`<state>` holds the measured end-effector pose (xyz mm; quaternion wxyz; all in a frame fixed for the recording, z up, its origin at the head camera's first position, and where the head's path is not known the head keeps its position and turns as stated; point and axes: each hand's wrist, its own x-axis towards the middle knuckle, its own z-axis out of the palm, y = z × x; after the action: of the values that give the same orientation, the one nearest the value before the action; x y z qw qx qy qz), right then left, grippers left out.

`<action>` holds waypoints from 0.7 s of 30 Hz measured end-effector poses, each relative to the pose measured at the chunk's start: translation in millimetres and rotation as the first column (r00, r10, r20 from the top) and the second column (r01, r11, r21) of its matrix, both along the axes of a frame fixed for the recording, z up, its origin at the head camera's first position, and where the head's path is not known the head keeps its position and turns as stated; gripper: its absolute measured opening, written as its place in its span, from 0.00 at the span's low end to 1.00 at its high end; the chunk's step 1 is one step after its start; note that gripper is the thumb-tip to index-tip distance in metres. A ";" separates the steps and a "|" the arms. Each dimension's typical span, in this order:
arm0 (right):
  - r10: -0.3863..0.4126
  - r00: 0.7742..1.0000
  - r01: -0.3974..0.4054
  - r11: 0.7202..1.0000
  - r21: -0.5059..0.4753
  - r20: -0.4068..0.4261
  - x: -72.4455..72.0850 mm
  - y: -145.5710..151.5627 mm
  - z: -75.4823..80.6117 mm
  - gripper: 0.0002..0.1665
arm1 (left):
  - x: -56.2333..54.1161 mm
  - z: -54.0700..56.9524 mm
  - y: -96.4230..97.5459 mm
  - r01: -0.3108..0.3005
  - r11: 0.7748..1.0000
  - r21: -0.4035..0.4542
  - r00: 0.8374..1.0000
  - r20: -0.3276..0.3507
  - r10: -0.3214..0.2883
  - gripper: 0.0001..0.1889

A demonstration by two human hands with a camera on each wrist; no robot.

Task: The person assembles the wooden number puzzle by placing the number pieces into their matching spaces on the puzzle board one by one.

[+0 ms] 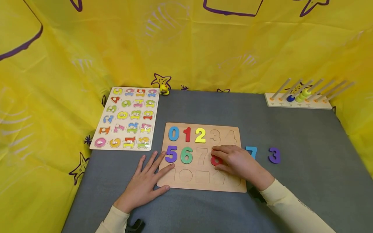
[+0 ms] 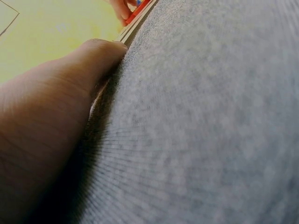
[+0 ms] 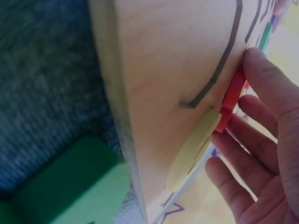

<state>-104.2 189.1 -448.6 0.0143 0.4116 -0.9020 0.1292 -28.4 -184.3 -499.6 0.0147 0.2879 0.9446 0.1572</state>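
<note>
A wooden number puzzle board [image 1: 190, 184] lies on the grey cloth. My left hand [image 1: 144, 183] is spread flat at its left edge, fingertips over the rim beside the purple 5 [image 1: 171, 154]; its thumb shows in the left wrist view. My right hand [image 1: 237, 161] pinches a red number piece [image 1: 215, 160], which looks like an 8, between thumb and fingers at the middle row, right of the outlined 7. In the right wrist view the red piece [image 3: 232, 98] stands at the board's surface, near a yellow piece [image 3: 194, 149]. My right hand hides part of the red piece.
Blue 0 [image 1: 173, 133], red 1 [image 1: 187, 134], yellow 2 [image 1: 200, 135] and green 6 [image 1: 186, 155] sit in the board. Right of it lie a blue 7 [image 1: 252, 151] and purple 3 [image 1: 274, 155]. A peg number board [image 1: 110, 145] and a rod stand [image 1: 314, 105] stand farther back.
</note>
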 end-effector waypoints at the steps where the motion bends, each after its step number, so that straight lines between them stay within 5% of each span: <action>1: -0.002 1.000 0.002 1.000 -0.001 0.004 0.1 0.0 0.2 0.30 | 0.1 -0.1 0.0 0.000 1.000 0.003 1.000 -0.001 0.000 0.38; 21: -0.029 0.997 0.032 0.999 -0.043 0.070 0.6 11.2 5.3 0.34 | 0.1 1.7 0.4 -0.004 1.000 -0.006 1.000 0.011 0.004 0.38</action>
<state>-103.6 200.2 -443.3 -0.0060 0.3928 -0.9050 0.1633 -28.3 -184.0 -497.9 0.0205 0.2850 0.9455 0.1559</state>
